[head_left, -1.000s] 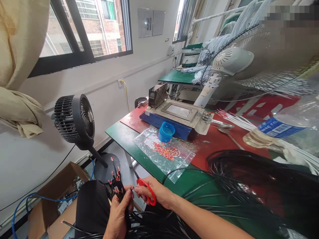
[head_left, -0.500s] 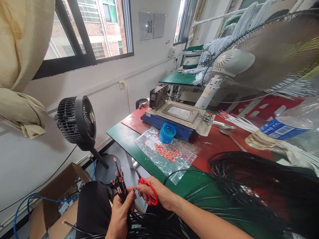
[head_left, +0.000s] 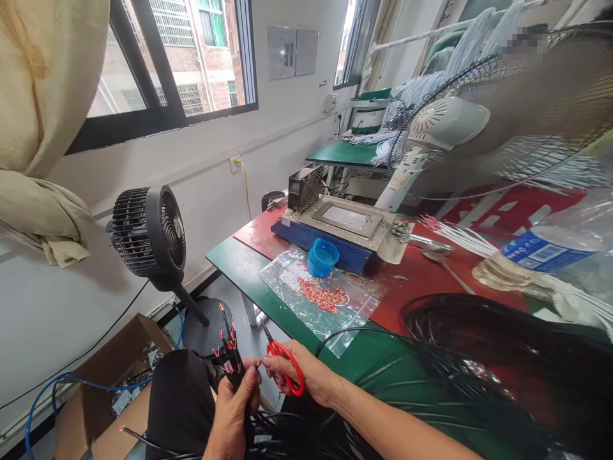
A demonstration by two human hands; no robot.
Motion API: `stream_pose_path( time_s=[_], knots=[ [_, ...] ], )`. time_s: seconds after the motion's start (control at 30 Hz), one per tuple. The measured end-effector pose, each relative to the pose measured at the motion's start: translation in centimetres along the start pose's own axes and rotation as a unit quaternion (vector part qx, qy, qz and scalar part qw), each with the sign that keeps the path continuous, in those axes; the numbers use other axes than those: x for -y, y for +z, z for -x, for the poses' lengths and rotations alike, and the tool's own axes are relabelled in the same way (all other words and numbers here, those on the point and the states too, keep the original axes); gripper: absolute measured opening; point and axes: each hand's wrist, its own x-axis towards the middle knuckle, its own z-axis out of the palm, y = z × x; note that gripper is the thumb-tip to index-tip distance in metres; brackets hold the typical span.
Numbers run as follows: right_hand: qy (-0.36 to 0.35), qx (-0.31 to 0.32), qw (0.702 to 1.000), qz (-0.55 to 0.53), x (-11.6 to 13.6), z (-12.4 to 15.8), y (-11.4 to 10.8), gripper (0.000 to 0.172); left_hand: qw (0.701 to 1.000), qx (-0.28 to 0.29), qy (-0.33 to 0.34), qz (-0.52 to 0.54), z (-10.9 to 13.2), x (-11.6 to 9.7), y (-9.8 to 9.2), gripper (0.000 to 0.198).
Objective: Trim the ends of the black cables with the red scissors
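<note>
Near the bottom centre, my left hand point(head_left: 233, 409) is closed around a bundle of black cables point(head_left: 230, 358) whose stripped ends point up, showing short red and white wires. My right hand point(head_left: 299, 370) is closed with red-handled scissors point(head_left: 295, 378) in it, their dark blades pointing up and to the left. The thumb and finger of my right hand also pinch at a cable end beside my left thumb; the exact grip is too small to make out. More black cables point(head_left: 282, 425) hang below my hands, over the lap.
On the table point(head_left: 239, 268) are a plastic bag point(head_left: 292, 306) with red and yellow bits, a blue cup point(head_left: 322, 260), a blue-sided heating device point(head_left: 330, 239), a coil of black cable point(head_left: 445, 319) and a bottle point(head_left: 541, 246). A black fan point(head_left: 153, 236) and a cardboard box point(head_left: 86, 383) stand left.
Hardly anything differs. Both hands keep their hold on the cable bundle and scissors, with only a tiny shift of the fingers and of the whole view.
</note>
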Motion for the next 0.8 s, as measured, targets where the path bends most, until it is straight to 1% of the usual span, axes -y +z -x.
stream_pose_path(
  time_s=[0.07,0.1,0.13,0.17,0.2,0.27,0.33,0.4,0.43,0.5,0.57,0.63,0.73,0.8],
  knots=[
    [-0.030,-0.018,0.999,0.042,-0.1,0.0,0.0,0.039,1.000,-0.011,0.000,0.014,0.1,-0.2,0.1,0.032],
    [-0.062,-0.043,0.993,0.088,-0.1,0.1,-0.1,0.037,1.000,-0.014,-0.003,0.022,0.1,-0.3,0.2,0.032],
    [-0.108,-0.076,0.980,0.150,-0.2,0.1,-0.2,0.034,0.999,-0.015,-0.013,0.035,0.1,-0.5,0.3,0.031],
    [-0.165,-0.110,0.955,0.221,-0.3,0.2,-0.2,0.031,0.998,-0.015,-0.032,0.054,0.1,-0.7,0.3,0.030],
    [-0.229,-0.138,0.918,0.293,-0.5,0.2,-0.3,0.027,0.995,-0.016,-0.057,0.077,0.1,-0.9,0.4,0.030],
    [-0.349,-0.162,0.826,0.412,-0.9,0.3,-0.3,0.020,0.985,-0.029,-0.113,0.129,0.1,-1.3,0.4,0.032],
    [-0.439,-0.143,0.734,0.497,-1.3,0.3,-0.3,0.017,0.973,-0.049,-0.154,0.166,0.0,-1.6,0.2,0.037],
    [-0.495,-0.110,0.652,0.564,-1.5,0.4,-0.1,0.019,0.964,-0.055,-0.174,0.195,-0.2,-1.6,0.0,0.038],
    [-0.511,-0.091,0.616,0.592,-1.6,0.4,0.0,0.020,0.958,-0.048,-0.183,0.215,-0.2,-1.6,-0.1,0.038],
    [-0.530,-0.058,0.557,0.637,-1.6,0.5,0.3,0.019,0.944,-0.030,-0.204,0.259,-0.4,-1.4,-0.3,0.035],
    [-0.541,-0.041,0.514,0.664,-1.6,0.7,0.5,0.019,0.929,-0.013,-0.225,0.294,-0.6,-1.2,-0.6,0.032],
    [-0.549,-0.031,0.484,0.681,-1.6,0.8,0.7,0.022,0.917,0.003,-0.237,0.319,-0.6,-1.0,-0.7,0.029],
    [-0.555,-0.017,0.457,0.695,-1.7,0.8,1.0,0.028,0.896,0.030,-0.256,0.362,-0.6,-0.7,-0.8,0.026],
    [-0.565,-0.015,0.443,0.696,-1.7,0.8,1.2,0.028,0.893,0.032,-0.262,0.364,-0.4,-0.6,-0.8,0.027]
  ],
)
